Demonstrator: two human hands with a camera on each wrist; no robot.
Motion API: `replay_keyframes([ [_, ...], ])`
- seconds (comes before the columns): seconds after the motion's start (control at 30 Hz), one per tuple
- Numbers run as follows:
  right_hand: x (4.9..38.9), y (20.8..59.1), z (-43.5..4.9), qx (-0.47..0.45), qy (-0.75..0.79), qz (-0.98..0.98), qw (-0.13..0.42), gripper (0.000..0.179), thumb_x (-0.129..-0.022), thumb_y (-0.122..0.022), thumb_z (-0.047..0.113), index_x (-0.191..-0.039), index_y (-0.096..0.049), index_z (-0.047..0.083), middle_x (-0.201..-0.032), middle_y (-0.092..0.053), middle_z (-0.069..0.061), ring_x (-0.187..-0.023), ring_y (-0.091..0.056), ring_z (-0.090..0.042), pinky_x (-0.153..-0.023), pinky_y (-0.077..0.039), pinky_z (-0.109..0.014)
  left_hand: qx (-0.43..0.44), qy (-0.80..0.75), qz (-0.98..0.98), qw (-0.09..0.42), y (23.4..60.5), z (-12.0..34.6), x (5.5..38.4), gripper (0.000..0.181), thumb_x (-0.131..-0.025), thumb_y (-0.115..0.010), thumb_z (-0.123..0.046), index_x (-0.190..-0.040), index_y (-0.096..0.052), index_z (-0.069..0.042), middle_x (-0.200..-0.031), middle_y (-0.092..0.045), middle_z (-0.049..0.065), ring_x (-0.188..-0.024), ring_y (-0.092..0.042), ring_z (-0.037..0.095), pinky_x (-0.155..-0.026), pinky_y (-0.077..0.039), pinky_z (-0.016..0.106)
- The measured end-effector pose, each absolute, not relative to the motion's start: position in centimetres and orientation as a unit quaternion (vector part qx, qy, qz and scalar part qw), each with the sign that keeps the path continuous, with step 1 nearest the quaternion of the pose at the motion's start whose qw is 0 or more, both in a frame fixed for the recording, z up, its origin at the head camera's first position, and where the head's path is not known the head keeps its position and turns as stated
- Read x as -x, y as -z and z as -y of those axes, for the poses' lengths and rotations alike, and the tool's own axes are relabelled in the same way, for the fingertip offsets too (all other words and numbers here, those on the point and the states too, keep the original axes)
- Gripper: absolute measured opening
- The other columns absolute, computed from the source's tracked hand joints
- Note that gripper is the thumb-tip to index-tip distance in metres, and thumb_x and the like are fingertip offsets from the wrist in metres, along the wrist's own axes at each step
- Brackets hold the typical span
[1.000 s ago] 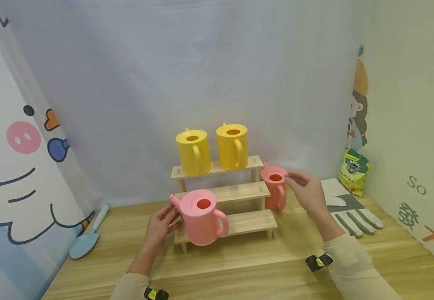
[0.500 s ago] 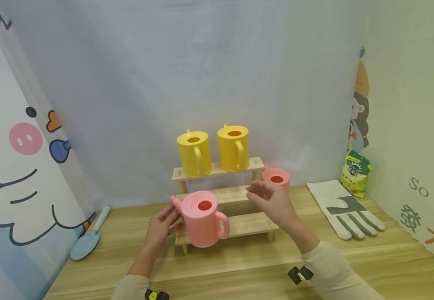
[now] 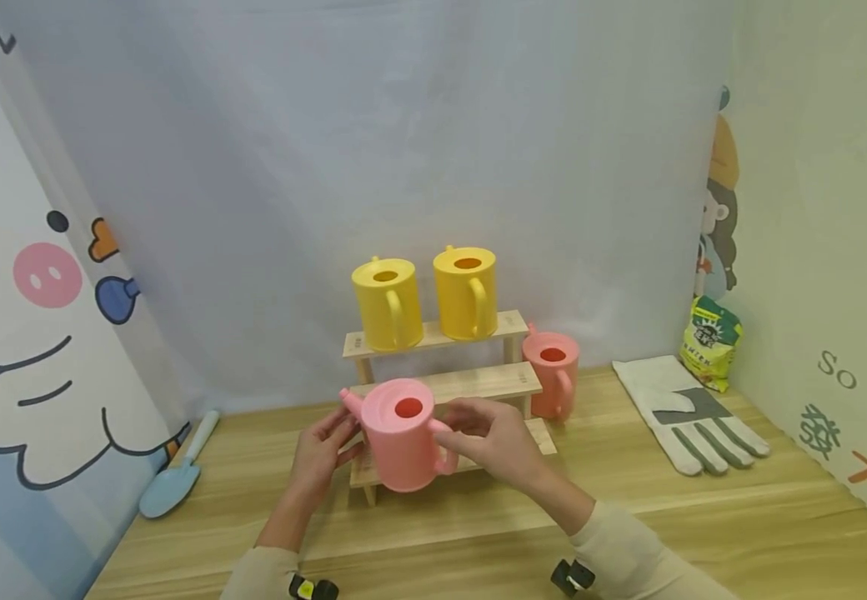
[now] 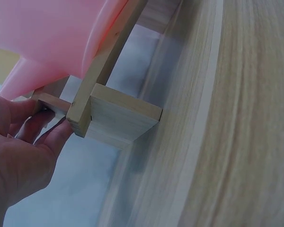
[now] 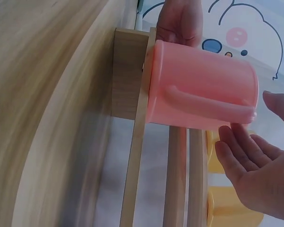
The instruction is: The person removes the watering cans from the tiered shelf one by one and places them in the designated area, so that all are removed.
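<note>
A pink watering can (image 3: 402, 446) stands on the lowest board of a three-step wooden stand (image 3: 444, 388), spout to the left, handle to the right. Beside the spout, my left hand (image 3: 317, 458) grips the left end of that board (image 4: 92, 80), thumb and fingertips against the wood in the left wrist view. My right hand (image 3: 497, 442) is by the can's handle (image 5: 206, 105), fingers loosely bent and thumb spread apart around the can's upper edge. Two yellow watering cans (image 3: 387, 308) occupy the top board. Behind the stand's right end is another pink watering can (image 3: 553, 379), partly hidden.
A light blue trowel (image 3: 171, 487) lies on the table (image 3: 433, 567) at left. To the right are a white and grey work glove (image 3: 692, 417) and a green and yellow packet (image 3: 711, 342) against the wall. A pale curtain (image 3: 433, 125) hangs behind.
My right hand has left the pink watering can at the back right and come leftward and nearer, to the handle of the front pink one. My left hand stays in place.
</note>
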State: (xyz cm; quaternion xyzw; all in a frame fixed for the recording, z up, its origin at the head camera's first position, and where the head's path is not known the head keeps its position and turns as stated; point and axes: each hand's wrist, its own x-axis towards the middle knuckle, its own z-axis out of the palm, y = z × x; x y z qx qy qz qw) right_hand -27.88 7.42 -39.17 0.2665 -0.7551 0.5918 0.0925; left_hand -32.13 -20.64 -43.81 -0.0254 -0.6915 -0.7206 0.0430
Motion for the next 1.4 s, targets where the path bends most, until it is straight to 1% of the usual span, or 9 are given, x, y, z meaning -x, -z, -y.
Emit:
replay_keyframes([
  [0.13,27.8,39.1,-6.9,-0.270,-0.586,0.757,0.100,0.040,-0.085,-0.082,0.017,-0.118,-0.070,-0.003,-0.102,-0.074,-0.013,-0.089,-0.072,-0.023,-0.079,-0.062,-0.032,0.024,0.721,0.691,0.043,43.9,20.6,32.1,0.041,-0.106,-0.044,-0.002,-0.147,-0.046,0.004,-0.144,-0.050,0.025,-0.129,-0.052,0.035,-0.094,-0.056,0.038],
  [0.27,27.8,39.4,-6.4,-0.268,-0.586,0.757,0.109,0.035,-0.084,-0.083,0.014,-0.114,-0.073,0.000,-0.101,-0.074,-0.012,-0.086,-0.072,-0.022,-0.076,-0.062,-0.029,0.025,0.722,0.690,0.045,43.9,20.6,32.0,0.041,-0.107,-0.045,-0.003,-0.147,-0.045,0.005,-0.143,-0.049,0.026,-0.130,-0.051,0.037,-0.095,-0.056,0.040],
  [0.47,27.7,40.1,-5.8,-0.239,-0.591,0.762,0.118,0.026,-0.084,-0.083,0.011,-0.107,-0.076,0.001,-0.098,-0.075,-0.010,-0.080,-0.071,-0.016,-0.069,-0.061,-0.023,0.028,0.725,0.687,0.044,44.0,20.6,32.0,0.041,-0.106,-0.046,-0.003,-0.147,-0.045,0.005,-0.144,-0.050,0.025,-0.129,-0.052,0.037,-0.095,-0.056,0.041],
  [0.6,27.6,40.5,-5.4,-0.230,-0.599,0.757,0.127,0.023,-0.084,-0.082,0.010,-0.104,-0.077,0.000,-0.095,-0.075,-0.010,-0.079,-0.071,-0.015,-0.066,-0.060,-0.022,0.031,0.725,0.686,0.049,44.1,20.6,32.0,0.041,-0.106,-0.048,-0.004,-0.146,-0.046,0.006,-0.143,-0.050,0.027,-0.127,-0.054,0.036,-0.094,-0.056,0.040],
  [0.83,27.5,40.7,-5.1,-0.203,-0.631,0.739,0.122,0.026,-0.084,-0.084,0.020,-0.103,-0.079,0.002,-0.094,-0.076,-0.010,-0.077,-0.070,-0.014,-0.059,-0.056,-0.020,0.036,0.725,0.686,0.050,43.9,20.6,32.0,0.041,-0.106,-0.048,-0.004,-0.145,-0.045,0.007,-0.142,-0.050,0.027,-0.126,-0.055,0.033,-0.093,-0.057,0.038],
  [1.03,27.4,40.8,-5.0,-0.172,-0.649,0.733,0.106,0.026,-0.082,-0.085,0.024,-0.102,-0.081,0.008,-0.094,-0.077,-0.005,-0.083,-0.070,-0.013,-0.067,-0.057,-0.021,0.031,0.723,0.688,0.047,43.7,20.6,31.9,0.040,-0.106,-0.047,-0.004,-0.145,-0.046,0.006,-0.143,-0.050,0.026,-0.127,-0.055,0.032,-0.094,-0.056,0.039],
  [1.13,27.4,40.8,-4.9,-0.162,-0.655,0.732,0.095,0.027,-0.082,-0.085,0.026,-0.102,-0.081,0.009,-0.095,-0.077,-0.004,-0.084,-0.070,-0.013,-0.069,-0.057,-0.021,0.031,0.723,0.689,0.046,43.7,20.7,31.9,0.040,-0.106,-0.047,-0.003,-0.145,-0.046,0.006,-0.143,-0.050,0.026,-0.127,-0.055,0.033,-0.095,-0.056,0.039],
  [1.27,27.3,40.7,-4.9,-0.145,-0.671,0.723,0.076,0.029,-0.082,-0.085,0.026,-0.104,-0.080,0.006,-0.097,-0.076,-0.006,-0.087,-0.069,-0.013,-0.071,-0.055,-0.022,0.030,0.722,0.689,0.045,43.8,20.7,32.0,0.041,-0.106,-0.046,-0.004,-0.146,-0.046,0.005,-0.143,-0.049,0.026,-0.128,-0.054,0.034,-0.094,-0.056,0.039],
  [1.4,27.3,40.5,-4.9,-0.128,-0.697,0.703,0.058,0.030,-0.082,-0.085,0.021,-0.105,-0.079,0.002,-0.099,-0.076,-0.010,-0.091,-0.067,-0.013,-0.075,-0.054,-0.023,0.029,0.724,0.688,0.044,43.8,20.7,32.1,0.041,-0.106,-0.046,-0.004,-0.146,-0.046,0.005,-0.143,-0.050,0.025,-0.127,-0.054,0.033,-0.093,-0.057,0.038],
])
